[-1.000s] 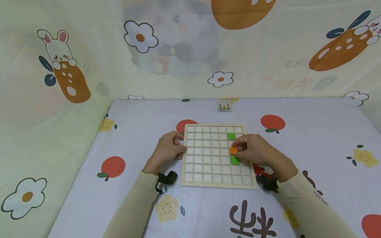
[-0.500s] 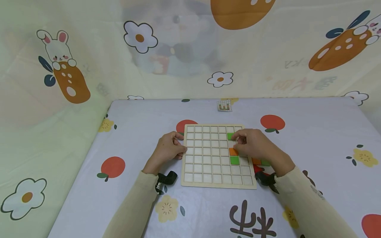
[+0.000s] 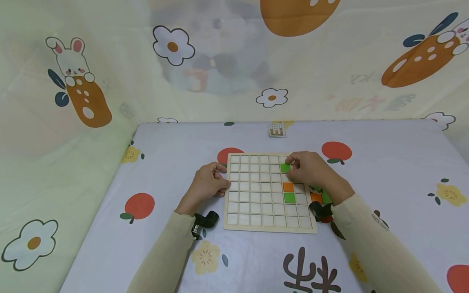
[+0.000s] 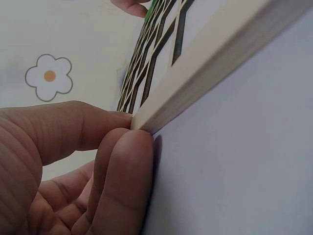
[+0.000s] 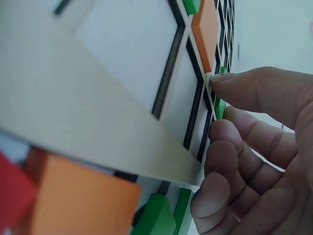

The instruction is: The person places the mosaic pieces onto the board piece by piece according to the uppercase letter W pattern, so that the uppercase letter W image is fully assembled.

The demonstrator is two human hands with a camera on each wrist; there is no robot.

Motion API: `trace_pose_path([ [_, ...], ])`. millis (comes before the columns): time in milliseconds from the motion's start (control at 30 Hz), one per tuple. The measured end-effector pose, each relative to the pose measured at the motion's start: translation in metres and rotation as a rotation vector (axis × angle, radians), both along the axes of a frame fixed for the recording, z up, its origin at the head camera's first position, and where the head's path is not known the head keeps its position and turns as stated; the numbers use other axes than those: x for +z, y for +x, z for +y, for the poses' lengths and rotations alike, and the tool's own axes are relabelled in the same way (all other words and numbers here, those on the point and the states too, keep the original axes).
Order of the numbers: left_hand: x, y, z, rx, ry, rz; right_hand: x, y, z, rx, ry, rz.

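A pale wooden grid board (image 3: 270,230) lies flat on the table. My left hand (image 3: 209,184) holds its left edge, thumb and fingertips pressed together at the rim in the left wrist view. Over the board's upper right part is my right hand (image 3: 315,171). Its thumb and index finger sit around a green tile (image 3: 284,168) in the grid; the other fingers are curled in, as the right wrist view shows. Below in the same column lie an orange tile (image 3: 288,187) and another green tile (image 3: 289,198). My right hand hides part of the board's right edge.
Loose tiles lie right of the board under my right wrist, among them an orange tile (image 3: 316,197) and a green tile (image 3: 326,197); a red tile (image 5: 12,196) shows in the right wrist view. A small pattern card (image 3: 276,130) lies behind the board.
My right hand has let go of the orange tile, which now lies in its cell, and has moved up the board to the upper green tile. The left hand has stayed put.
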State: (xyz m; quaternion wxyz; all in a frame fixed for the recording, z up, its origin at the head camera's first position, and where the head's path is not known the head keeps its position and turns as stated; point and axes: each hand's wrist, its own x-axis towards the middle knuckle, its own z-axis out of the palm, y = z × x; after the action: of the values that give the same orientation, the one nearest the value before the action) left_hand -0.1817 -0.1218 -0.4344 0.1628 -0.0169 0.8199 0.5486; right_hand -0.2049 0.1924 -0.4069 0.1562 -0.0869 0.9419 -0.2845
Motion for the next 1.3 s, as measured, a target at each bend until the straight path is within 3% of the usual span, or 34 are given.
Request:
trace_pose_path([
  [767, -0.0023, -0.0017, 0.0003, 0.001, -0.015, -0.004, -0.0012, -0.0007, -0.0011, -0.024, -0.006, 0.007],
  [1300, -0.0014, -0.0017, 0.0004, 0.002, -0.019, -0.006, -0.0037, 0.0026, 0.0003, -0.048, -0.071, 0.087],
])
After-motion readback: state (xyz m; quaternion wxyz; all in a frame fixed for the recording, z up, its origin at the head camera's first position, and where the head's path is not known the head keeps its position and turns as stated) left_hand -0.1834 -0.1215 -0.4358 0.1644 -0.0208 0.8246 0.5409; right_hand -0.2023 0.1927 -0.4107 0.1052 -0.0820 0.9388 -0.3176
